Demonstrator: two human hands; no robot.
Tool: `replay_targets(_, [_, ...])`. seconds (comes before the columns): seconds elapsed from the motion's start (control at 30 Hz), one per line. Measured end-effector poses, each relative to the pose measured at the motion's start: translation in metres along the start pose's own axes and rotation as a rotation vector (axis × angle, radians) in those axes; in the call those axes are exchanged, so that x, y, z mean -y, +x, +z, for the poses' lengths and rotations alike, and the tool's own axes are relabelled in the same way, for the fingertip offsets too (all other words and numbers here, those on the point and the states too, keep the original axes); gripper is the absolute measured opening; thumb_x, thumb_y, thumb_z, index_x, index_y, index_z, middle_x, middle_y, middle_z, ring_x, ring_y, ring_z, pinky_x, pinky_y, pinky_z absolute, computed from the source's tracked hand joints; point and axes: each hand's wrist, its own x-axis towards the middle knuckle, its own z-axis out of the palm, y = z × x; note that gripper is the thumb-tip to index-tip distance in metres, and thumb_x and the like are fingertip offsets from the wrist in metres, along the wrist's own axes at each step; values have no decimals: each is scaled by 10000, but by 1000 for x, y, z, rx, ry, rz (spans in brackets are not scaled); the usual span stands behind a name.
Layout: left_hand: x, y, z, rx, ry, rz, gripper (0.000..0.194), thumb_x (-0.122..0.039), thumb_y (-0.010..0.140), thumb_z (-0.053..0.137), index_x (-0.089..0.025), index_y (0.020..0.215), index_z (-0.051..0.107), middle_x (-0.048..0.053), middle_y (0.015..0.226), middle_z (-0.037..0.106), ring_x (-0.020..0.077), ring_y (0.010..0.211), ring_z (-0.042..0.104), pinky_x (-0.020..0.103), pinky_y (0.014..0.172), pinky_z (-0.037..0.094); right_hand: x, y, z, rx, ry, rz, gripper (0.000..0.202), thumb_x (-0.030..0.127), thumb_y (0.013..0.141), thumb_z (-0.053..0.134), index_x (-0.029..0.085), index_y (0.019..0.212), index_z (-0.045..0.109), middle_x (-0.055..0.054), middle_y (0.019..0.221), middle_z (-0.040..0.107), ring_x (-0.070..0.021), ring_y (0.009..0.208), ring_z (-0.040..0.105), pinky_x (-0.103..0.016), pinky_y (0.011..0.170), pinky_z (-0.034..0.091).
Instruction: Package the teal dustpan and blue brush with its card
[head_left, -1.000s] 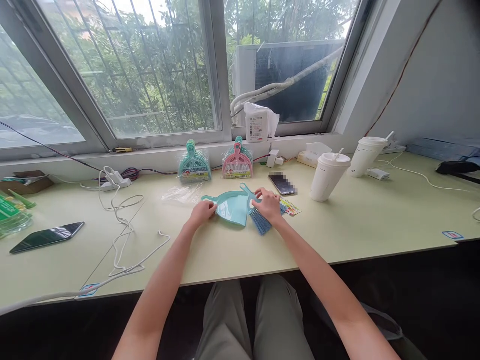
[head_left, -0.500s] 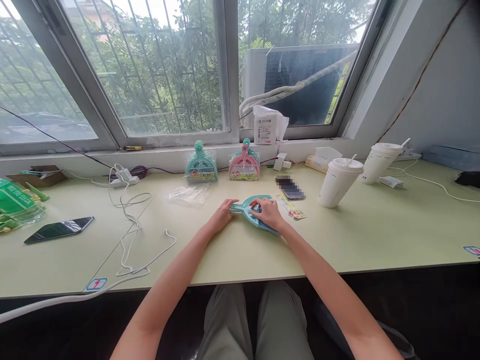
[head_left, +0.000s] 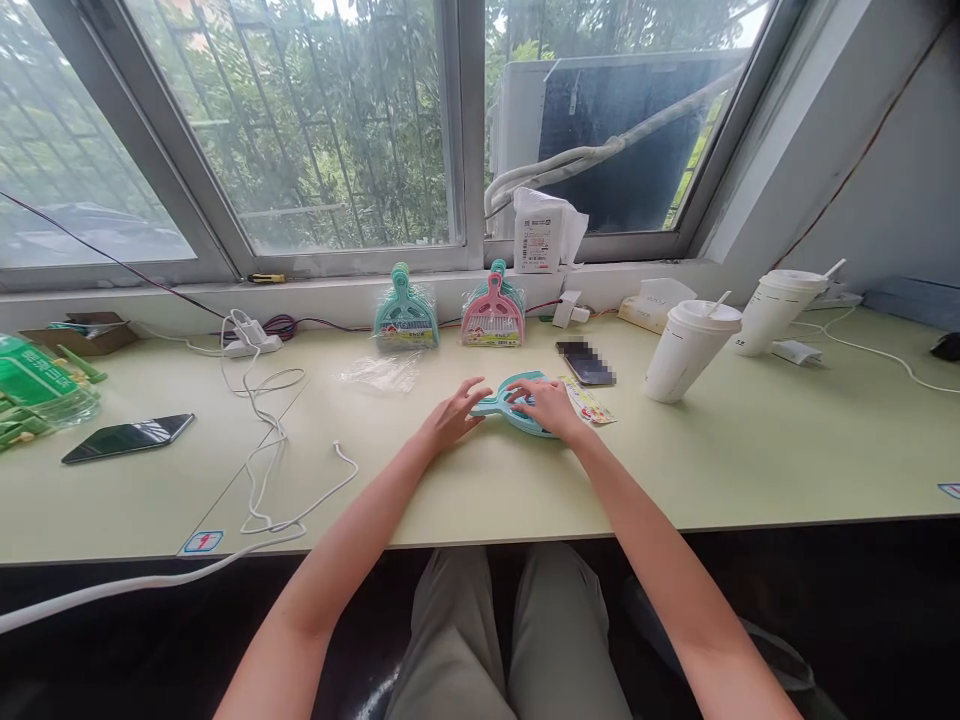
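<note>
a person's right hand (head_left: 551, 405) lies flat, fingers spread, on top of a teal dustpan set (head_left: 517, 400) near the middle of a pale green desk (head_left: 750, 450), pressing rather than gripping. the left hand (head_left: 454, 415) sits open at the set's handle end, fingertips just touching the plastic, nothing clasped. whether the brush is seated inside the pan cannot be told; the right hand hides most of it.

a printed card (head_left: 589, 402) lies touching the set's right edge, and a phone (head_left: 586, 362) rests just beyond it. a clear wrapper (head_left: 379, 372) lies to the left. two packed sets, one teal (head_left: 406, 320) and one pink (head_left: 492, 318), lean against the sill behind. two lidded cups (head_left: 690, 350) with straws stand off to the right.

risks, as judged from here: with neither hand holding on, the smooth plastic could skid across the desk under uneven pressure, shoving the card or nudging the phone. a wider sweep of the right forearm could tip the nearer cup. the light wrapper could slide away from the left wrist, and the white cable (head_left: 262, 440) farther left could snag a withdrawing elbow.
</note>
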Motion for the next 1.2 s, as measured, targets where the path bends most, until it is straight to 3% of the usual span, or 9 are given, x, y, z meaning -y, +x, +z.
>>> replay_targets(0.2, [-6,0,2,9,-101,42,418,-242,815,550,-265,1217,438,99,1352,400,150,853,616,285,714,510,-7,-1,-9,-8,-17,-10,263,227,797,588,296,1050,611,17,915,728,-211,982,586,-362,859,293])
replay_targets(0.3, [-7,1,5,-33,-260,6,499,-292,768,624,-256,1234,448,86,1246,513,185,961,595,299,800,488,-10,-2,-10,5,24,-12,238,208,768,589,294,988,624,36,899,726,-205,955,594,-354,848,306])
replay_targets(0.4, [-6,3,9,-45,-424,-66,472,-302,735,659,-250,1181,516,39,1050,638,176,900,608,297,817,468,-12,-1,-10,-23,19,-16,214,194,748,584,271,945,617,29,896,723,-210,943,593,-351,840,313])
replay_targets(0.63, [-10,6,-2,-68,-582,-193,545,-335,691,690,-256,1205,529,35,1016,676,208,1002,605,318,866,432,-12,0,-9,-115,-39,13,446,169,748,583,248,1178,493,-21,921,715,-240,982,584,-357,837,325])
replay_targets(0.77, [-9,4,-3,-5,-614,-177,588,-286,700,672,-252,1253,476,33,1016,673,204,1017,599,326,886,428,-8,-1,-5,-55,-34,-11,473,200,743,610,262,1196,490,-14,897,716,-247,967,582,-361,840,323])
replay_targets(0.87, [-7,3,1,-9,-452,-115,511,-227,727,636,-252,1219,500,34,1058,652,191,1008,582,324,871,436,-6,-2,-2,-17,3,-3,461,210,735,621,265,1179,507,-10,887,714,-240,948,583,-359,838,326])
replay_targets(0.97, [-7,2,2,-41,-95,14,355,-163,779,568,-259,1121,584,46,1180,593,212,1085,518,359,904,407,-5,-2,0,-17,46,11,442,214,733,621,268,1160,525,-2,880,711,-224,928,585,-355,834,335])
replay_targets(1.07, [-9,2,1,-14,196,158,366,-86,819,484,-245,1129,595,66,1244,552,222,1125,484,381,918,384,-6,-2,1,-17,66,16,404,223,724,630,275,1118,561,11,864,711,-208,900,589,-338,811,354])
replay_targets(1.2, [-13,3,4,-24,313,185,365,-66,824,461,-223,1123,600,74,1174,585,214,1075,511,359,860,413,-6,-1,-1,-1,80,-3,266,243,714,646,292,975,633,40,835,716,-191,858,594,-305,759,375])
